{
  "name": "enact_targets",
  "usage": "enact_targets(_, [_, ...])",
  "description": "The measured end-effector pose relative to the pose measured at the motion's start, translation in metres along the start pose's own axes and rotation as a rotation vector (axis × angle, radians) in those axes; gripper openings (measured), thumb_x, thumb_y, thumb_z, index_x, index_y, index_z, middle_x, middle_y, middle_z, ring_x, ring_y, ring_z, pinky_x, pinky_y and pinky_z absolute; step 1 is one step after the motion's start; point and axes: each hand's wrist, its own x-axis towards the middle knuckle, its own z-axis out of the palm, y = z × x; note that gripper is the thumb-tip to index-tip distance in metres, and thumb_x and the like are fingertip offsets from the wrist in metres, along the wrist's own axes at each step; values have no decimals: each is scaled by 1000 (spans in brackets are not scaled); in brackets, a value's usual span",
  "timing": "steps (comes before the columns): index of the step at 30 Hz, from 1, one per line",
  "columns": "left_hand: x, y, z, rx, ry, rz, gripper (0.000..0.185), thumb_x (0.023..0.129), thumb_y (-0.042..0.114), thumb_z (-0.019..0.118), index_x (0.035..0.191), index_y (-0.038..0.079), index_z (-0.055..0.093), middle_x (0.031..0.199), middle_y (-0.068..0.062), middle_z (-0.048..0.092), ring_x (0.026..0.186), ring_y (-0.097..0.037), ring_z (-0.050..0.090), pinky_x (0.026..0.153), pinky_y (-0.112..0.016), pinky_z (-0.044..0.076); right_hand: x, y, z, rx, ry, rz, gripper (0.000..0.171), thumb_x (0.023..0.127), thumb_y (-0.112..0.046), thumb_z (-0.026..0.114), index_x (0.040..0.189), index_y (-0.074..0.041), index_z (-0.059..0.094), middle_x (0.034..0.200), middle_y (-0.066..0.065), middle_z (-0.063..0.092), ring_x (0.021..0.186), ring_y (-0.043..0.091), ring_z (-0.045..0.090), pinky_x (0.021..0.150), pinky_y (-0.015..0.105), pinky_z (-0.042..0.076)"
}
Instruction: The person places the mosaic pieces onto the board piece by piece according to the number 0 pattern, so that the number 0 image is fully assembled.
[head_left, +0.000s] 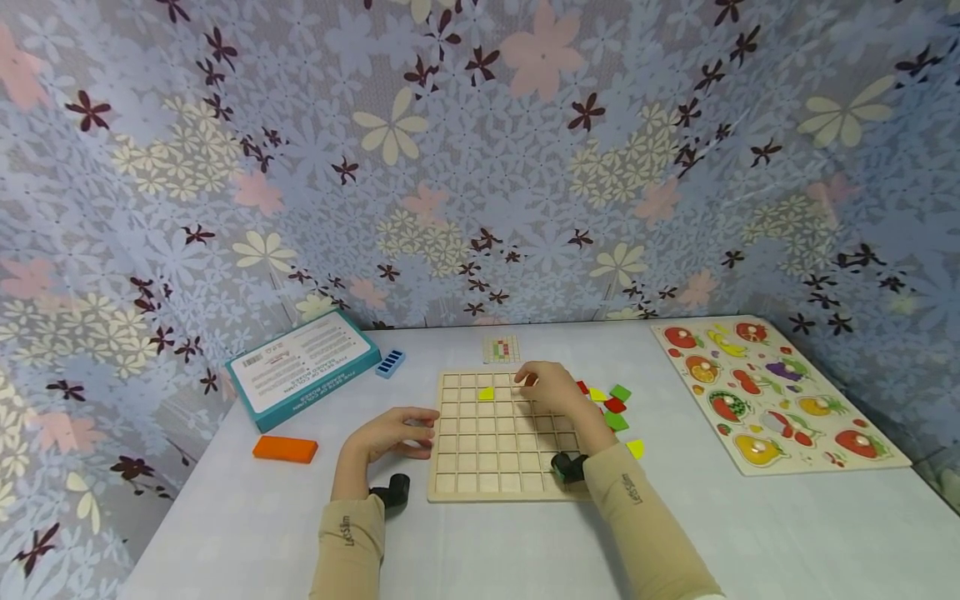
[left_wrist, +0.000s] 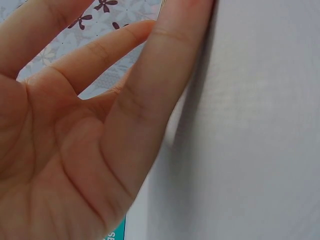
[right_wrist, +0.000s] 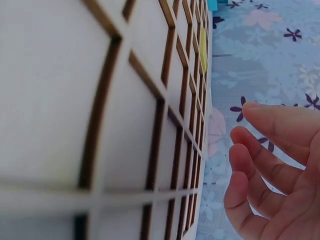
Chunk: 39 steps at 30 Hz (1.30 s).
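A wooden grid board (head_left: 477, 458) lies on the white table, with one yellow tile (head_left: 487, 393) in a square of its second row. My left hand (head_left: 390, 431) rests at the board's left edge, fingers loosely bent and the palm empty in the left wrist view. Over the upper right part of the board hovers my right hand (head_left: 551, 386). Its fingers (right_wrist: 265, 160) are slightly curved and apart from the grid, with nothing between them. Beyond the board lies a small pattern card (head_left: 501, 349) with coloured squares.
Loose green (head_left: 620, 392), red (head_left: 615, 405) and yellow tiles (head_left: 635, 450) lie right of the board, partly behind my right arm. A fruit puzzle board (head_left: 780, 400) is farther right. Leftward are a teal box (head_left: 303, 367), a small blue piece (head_left: 390, 363) and an orange block (head_left: 285, 449).
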Motion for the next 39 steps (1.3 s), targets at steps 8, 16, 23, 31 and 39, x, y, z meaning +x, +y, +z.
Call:
enact_targets(8, [1,1,-1,-1,-6,6,53,86,9,61,133,-6,43,118,-20,46,86,-20,61,81,-37,55,-6,10,-8,6,43,49,21,86,-7,59,106,-3,64,91,11,59,75,22,53,61,31,45])
enact_targets(16, [1,1,-1,0,-5,-1,54,85,9,62,133,-6,44,118,-19,47,86,-20,61,80,-37,56,-14,20,-15,23,71,67,22,86,-6,60,108,-2,63,92,11,59,77,21,55,59,30,46])
enact_targets(23, [1,1,-1,4,5,-2,54,85,10,62,133,-6,44,118,-19,47,85,-21,60,80,-37,55,-16,26,-21,9,96,71,22,86,-8,60,108,-2,63,94,14,60,84,27,56,63,35,48])
enact_targets(31, [1,-1,-1,5,8,-1,52,86,10,61,133,-5,44,120,-20,46,85,-20,60,80,-36,56,-17,39,-25,-8,131,88,22,84,-7,61,105,-3,65,92,11,61,85,26,57,62,33,48])
enact_targets(39, [2,-2,0,-3,18,-10,53,85,9,62,133,-5,44,121,-20,46,85,-20,61,79,-36,56,-22,48,-31,9,127,96,21,85,-5,59,105,-1,64,90,12,60,83,26,56,61,30,48])
